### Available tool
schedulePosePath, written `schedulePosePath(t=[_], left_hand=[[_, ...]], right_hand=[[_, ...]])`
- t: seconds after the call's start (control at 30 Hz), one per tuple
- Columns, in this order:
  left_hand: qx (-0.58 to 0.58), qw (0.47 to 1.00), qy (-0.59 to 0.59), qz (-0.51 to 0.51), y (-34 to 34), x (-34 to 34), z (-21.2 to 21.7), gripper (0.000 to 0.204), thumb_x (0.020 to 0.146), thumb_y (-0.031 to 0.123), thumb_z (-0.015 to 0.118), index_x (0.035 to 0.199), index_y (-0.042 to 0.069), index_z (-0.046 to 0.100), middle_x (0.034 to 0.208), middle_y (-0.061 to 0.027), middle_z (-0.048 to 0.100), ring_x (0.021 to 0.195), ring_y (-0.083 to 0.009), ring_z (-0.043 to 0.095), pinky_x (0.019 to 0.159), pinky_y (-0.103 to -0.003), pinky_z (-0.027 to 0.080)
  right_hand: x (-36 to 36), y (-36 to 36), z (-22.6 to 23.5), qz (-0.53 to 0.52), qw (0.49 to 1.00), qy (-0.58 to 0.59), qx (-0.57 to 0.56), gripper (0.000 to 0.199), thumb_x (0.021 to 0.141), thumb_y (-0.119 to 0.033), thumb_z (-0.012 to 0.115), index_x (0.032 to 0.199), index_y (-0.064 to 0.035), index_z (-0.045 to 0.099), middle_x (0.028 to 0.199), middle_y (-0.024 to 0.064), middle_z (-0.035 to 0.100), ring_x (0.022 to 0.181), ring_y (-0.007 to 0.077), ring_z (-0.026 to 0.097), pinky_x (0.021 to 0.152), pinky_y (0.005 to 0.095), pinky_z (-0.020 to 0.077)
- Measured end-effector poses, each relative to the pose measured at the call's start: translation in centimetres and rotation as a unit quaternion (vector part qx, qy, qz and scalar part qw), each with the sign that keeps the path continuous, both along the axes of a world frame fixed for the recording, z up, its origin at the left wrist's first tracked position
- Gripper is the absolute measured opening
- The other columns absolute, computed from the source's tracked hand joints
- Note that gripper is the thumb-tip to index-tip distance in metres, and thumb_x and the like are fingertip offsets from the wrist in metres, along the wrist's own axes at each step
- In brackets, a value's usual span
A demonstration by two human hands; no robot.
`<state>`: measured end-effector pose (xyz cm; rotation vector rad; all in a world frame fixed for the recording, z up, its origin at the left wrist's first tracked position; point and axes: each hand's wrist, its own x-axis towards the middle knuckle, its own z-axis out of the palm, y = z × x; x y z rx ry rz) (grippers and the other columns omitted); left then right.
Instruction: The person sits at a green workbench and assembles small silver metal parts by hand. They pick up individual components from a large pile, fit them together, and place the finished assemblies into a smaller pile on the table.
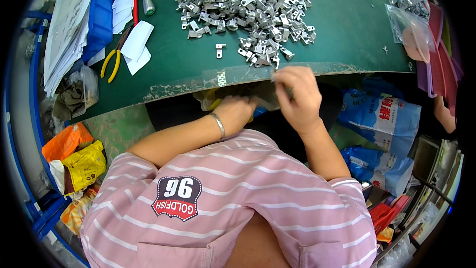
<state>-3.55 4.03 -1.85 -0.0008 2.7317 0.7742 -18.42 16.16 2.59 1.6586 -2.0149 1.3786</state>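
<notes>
A large heap of small silvery metal brackets (243,5) lies at the far middle of the green table (347,30). One single bracket (219,50) lies apart, in front of the heap. My right hand (300,94) is at the table's front edge, its fingers curled and its fingertips pinched at a small metal bracket (276,62). Below the edge, over my lap, my left hand (234,115) is closed at the rim of a plastic bag (267,97). The bag's inside and part of the left fingertips are hidden.
At the left lie yellow-handled pliers (112,64), white paper slips (136,44) and a blue bin (101,17). Clear bags (409,25) rest at the table's right end. Blue and white sacks (386,119) stand below right; a yellow bag (84,165) lies below left.
</notes>
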Motion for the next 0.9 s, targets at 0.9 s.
schedulePosePath(t=[0.9], left_hand=[[0.155, 0.969, 0.19, -0.039, -1.0, 0.5, 1.9, 0.024, 0.078, 0.006, 0.07, 0.102, 0.006, 0.071, 0.083, -0.0094, 0.063, 0.078, -0.0296, 0.066, 0.07, -0.039, 0.055]], right_hand=[[-0.2, 0.3, 0.5, 0.004, 0.999, 0.039, -0.01, 0.027, 0.069, 0.012, 0.071, 0.092, -0.0025, 0.067, 0.094, 0.0102, 0.066, 0.083, 0.0303, 0.063, 0.072, 0.0392, 0.0518]])
